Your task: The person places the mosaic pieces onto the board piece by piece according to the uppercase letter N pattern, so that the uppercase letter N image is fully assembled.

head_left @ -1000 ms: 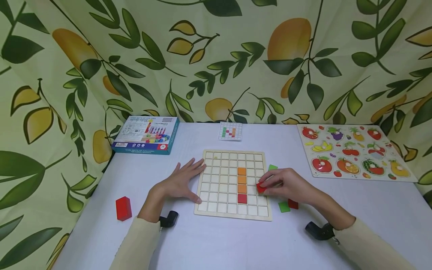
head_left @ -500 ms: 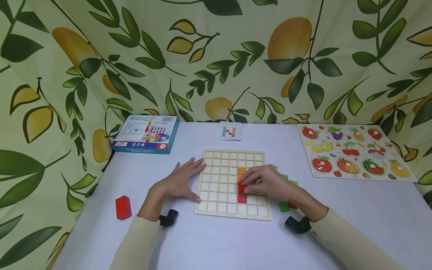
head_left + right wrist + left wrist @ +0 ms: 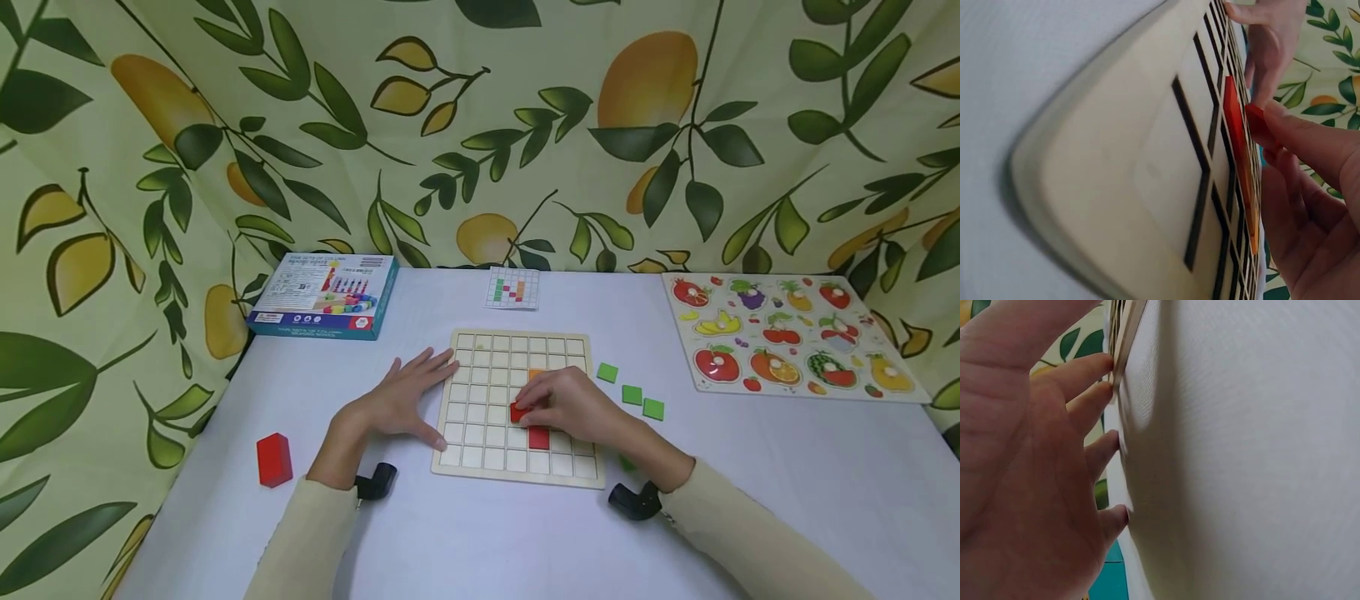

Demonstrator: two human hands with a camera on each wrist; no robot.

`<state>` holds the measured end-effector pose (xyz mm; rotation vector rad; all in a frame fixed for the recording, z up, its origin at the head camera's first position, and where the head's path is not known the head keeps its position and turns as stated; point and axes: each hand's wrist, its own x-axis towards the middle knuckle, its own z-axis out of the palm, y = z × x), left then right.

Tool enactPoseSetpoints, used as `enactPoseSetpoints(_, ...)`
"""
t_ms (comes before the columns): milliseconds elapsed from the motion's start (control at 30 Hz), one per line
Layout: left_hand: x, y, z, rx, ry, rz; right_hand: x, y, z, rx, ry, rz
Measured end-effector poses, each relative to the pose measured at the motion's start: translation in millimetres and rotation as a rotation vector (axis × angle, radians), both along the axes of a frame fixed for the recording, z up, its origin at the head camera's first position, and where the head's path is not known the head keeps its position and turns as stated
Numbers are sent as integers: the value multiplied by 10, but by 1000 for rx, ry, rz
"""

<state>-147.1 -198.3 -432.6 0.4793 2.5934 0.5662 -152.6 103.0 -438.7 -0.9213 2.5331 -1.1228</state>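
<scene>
Right, starting at the far left, a red block (image 3: 274,459) is sitting on the white table (image 3: 465,542), and beyond it a printed box (image 3: 322,296) is lying near the patterned curtain (image 3: 480,125). Moving across, the left hand (image 3: 397,404) is lying with its fingers spread, gripping nothing, its fingertips and thumb resting along the left edge of the gridded wooden board (image 3: 476,414); a black wrist fitting (image 3: 376,483) is showing just below, against the beige sleeve. That board is lying flat between the two hands, and behind it a small pattern card (image 3: 512,288) is displaying coloured squares. Over the board's middle, the right hand (image 3: 570,406) is pinching a small red tile (image 3: 517,412) between thumb and fingers; whether this tile is touching the grid, I cannot tell. Just to its lower right another red square (image 3: 538,437) is filling a cell, and an orange square (image 3: 536,374) is peeping out past the fingers, which are covering the cells between. Beside the board's right edge three green tiles (image 3: 632,395) are lying loose, with a fourth green piece (image 3: 626,463) partly hiding under the forearm. Farthest right, a fruit puzzle board (image 3: 795,337) is lying near the curtain.
</scene>
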Motion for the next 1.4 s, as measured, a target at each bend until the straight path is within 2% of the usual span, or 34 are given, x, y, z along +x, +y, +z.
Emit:
enactPoseSetpoints(367, 13, 10, -15, 0, 20, 2, 47, -57, -34, 113, 82, -18)
enactPoseSetpoints(667, 14, 15, 1, -1, 16, 10, 58, -68, -22, 101, 90, -27)
enactPoseSetpoints(1000, 26, 15, 22, 4, 15, -2, 86, -95, -6, 150, 121, -4)
enactPoseSetpoints(1400, 19, 26, 16, 8, 4, 9, 75, -108, 2, 187, 120, -17)
